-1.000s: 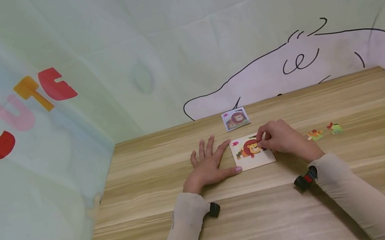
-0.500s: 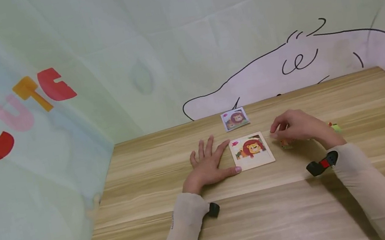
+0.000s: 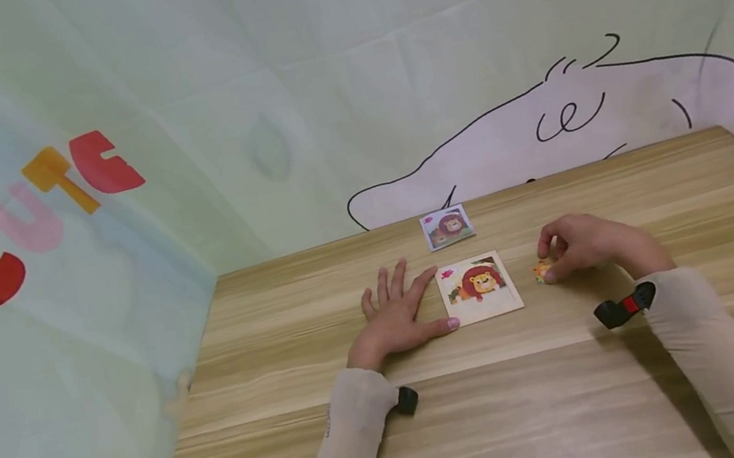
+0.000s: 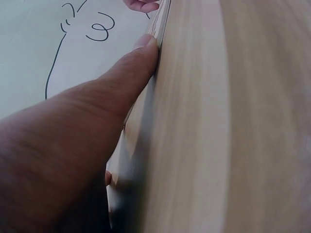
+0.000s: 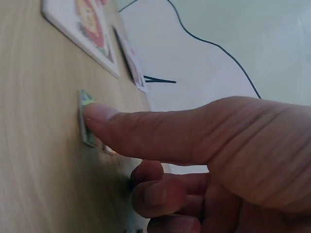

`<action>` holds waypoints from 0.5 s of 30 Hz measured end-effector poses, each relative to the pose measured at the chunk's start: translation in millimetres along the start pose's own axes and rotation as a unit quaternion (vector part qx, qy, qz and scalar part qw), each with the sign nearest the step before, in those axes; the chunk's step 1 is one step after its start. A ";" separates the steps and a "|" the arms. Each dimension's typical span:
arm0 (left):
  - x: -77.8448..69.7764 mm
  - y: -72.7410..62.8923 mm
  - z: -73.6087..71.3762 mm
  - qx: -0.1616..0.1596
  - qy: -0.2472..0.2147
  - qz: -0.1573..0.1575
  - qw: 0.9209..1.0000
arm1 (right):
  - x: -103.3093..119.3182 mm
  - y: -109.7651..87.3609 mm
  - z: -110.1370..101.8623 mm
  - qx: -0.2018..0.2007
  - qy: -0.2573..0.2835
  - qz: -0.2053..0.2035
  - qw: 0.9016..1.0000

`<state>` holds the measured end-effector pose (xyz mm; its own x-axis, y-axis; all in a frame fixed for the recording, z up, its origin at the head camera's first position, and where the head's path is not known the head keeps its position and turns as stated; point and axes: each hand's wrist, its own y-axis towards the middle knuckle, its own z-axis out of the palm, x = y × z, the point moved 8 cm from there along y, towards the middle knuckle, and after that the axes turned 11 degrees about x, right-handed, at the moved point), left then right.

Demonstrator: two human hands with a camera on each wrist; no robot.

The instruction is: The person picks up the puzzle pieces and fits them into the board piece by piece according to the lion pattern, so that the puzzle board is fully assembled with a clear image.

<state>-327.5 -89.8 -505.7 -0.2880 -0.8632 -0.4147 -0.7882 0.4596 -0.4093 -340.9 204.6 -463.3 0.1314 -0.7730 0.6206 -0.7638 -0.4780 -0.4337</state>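
My left hand (image 3: 392, 323) lies spread on the table, with thumb and index fingertips at the left edge of a square wooden puzzle board (image 3: 488, 311). The board has a lion picture across its upper part and a bare pale strip below. To the right of it, my right hand (image 3: 583, 241) holds a small orange-and-green puzzle piece (image 3: 542, 271) between thumb and index finger, low at the tabletop. In the right wrist view the thumb lies over this piece (image 5: 83, 130), the other fingers curled behind. The left wrist view shows the left thumb (image 4: 138, 58) at the board's edge.
A printed card (image 3: 448, 227) with the same lion picture lies behind the board, near the table's back edge. The wood-grain table (image 3: 485, 426) meets a cloth backdrop (image 3: 296, 144) with a line drawing and coloured letters.
My right hand has left the board's lion picture, moved right and taken hold of a loose piece. The other loose piece is now hidden behind the right hand and wrist. The left hand stays put.
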 end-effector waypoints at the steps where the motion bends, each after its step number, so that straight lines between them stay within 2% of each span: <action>1: 0.2 0.5 0.1 0.000 0.002 0.000 1.000 | 1.3 0.4 0.2 -0.002 -0.001 -0.002 1.000; 10: 0.7 1.5 0.3 -0.002 0.002 0.002 1.000 | 9.7 1.3 -0.7 -0.017 -0.017 -0.034 0.999; 15: 0.5 -0.4 -0.1 -0.001 -0.003 0.000 1.000 | 12.2 3.1 -1.1 -0.018 0.002 -0.052 0.998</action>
<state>-327.3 -90.4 -505.7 -0.2841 -0.8617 -0.4204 -0.7889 0.4593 -0.4082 -342.4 194.2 -456.3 0.2089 -0.7181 0.6638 -0.7683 -0.5405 -0.3429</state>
